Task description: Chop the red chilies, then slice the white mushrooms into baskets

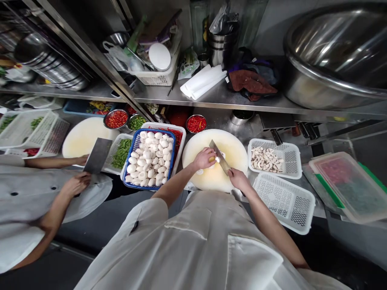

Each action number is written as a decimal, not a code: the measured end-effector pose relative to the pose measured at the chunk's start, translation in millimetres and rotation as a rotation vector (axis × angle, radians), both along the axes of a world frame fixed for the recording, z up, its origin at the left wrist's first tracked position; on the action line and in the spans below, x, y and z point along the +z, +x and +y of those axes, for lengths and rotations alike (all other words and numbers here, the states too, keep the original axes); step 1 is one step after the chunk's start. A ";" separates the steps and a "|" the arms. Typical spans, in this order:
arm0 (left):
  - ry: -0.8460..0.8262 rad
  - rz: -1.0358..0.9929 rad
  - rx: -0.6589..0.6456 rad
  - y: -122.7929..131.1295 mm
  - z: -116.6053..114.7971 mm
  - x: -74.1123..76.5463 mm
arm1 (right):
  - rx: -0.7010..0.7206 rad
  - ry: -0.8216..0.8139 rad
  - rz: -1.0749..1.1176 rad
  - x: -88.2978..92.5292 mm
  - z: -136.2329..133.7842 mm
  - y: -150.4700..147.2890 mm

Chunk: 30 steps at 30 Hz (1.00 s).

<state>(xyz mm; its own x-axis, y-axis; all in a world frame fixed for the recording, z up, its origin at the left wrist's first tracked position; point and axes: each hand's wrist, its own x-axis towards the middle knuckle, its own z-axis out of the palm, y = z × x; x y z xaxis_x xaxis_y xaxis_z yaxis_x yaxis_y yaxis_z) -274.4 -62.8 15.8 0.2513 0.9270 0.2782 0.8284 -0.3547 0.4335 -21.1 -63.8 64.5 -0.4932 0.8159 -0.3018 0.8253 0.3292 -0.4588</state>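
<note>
On a round white cutting board (193, 147) my right hand (238, 180) grips the handle of a cleaver (220, 158), its blade slanting up to the left. My left hand (204, 158), fingers curled, presses a white mushroom (217, 160) against the blade's left side. Pale mushroom pieces lie around the blade, partly hidden by it and my fingers. Left of the board, a blue basket (125, 177) is heaped with whole white mushrooms (151, 157). Sliced mushrooms (266, 159) fill part of a white basket (294, 161) on the right.
A co-worker's hand (75, 183) holds another cleaver (98, 155) at the left, near a second round board (81, 137). A second white basket (281, 197) and a lidded plastic box (350, 187) stand right. Red chillies in a bowl (196, 123) sit behind my board, beneath a steel shelf (211, 100).
</note>
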 end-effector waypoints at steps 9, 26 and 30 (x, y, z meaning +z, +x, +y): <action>0.052 -0.143 0.356 -10.9 -72.1 -7.3 | -0.031 0.036 0.136 0.1 -35.5 41.3; 0.041 0.004 0.125 15.8 -74.1 -19.3 | 0.114 0.059 -0.097 18.1 -47.3 49.3; 0.064 0.009 0.118 16.8 -69.7 -23.5 | 0.126 0.026 -0.121 20.5 -45.3 47.2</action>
<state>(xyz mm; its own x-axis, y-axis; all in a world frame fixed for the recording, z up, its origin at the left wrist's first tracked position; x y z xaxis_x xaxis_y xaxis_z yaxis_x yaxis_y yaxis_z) -257.7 -132.5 -7.6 0.1441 0.9308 0.3358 0.8699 -0.2810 0.4054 26.1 -109.1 85.0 -0.5534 0.7580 -0.3452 0.8255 0.4441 -0.3482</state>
